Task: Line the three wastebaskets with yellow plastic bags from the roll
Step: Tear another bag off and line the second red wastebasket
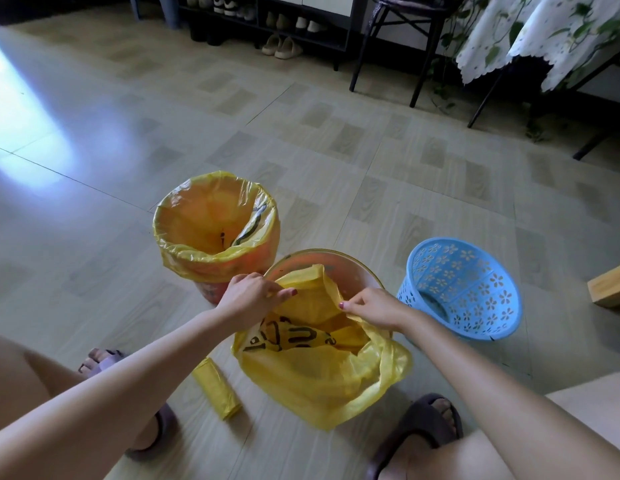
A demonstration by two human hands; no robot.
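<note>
Both hands pinch the mouth of a yellow bag (322,372) draped over the near middle bin (336,263): left hand (251,294) at its left edge, right hand (374,308) at its right. The far bin (215,230) is lined; the blue basket (464,289) on the right is bare. The roll (216,388) lies on the floor (94,202), near left.

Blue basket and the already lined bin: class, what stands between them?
In the head view, the half-lined bin stands between the blue basket and lined bin, both hands pinching its yellow bag.

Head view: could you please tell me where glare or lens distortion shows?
Head view: window glare whitens the floor at far left; wide-angle bending curves the tile lines and stretches both forearms near the lower edge; the first lined wastebasket shows small highlights on its bag.
</note>
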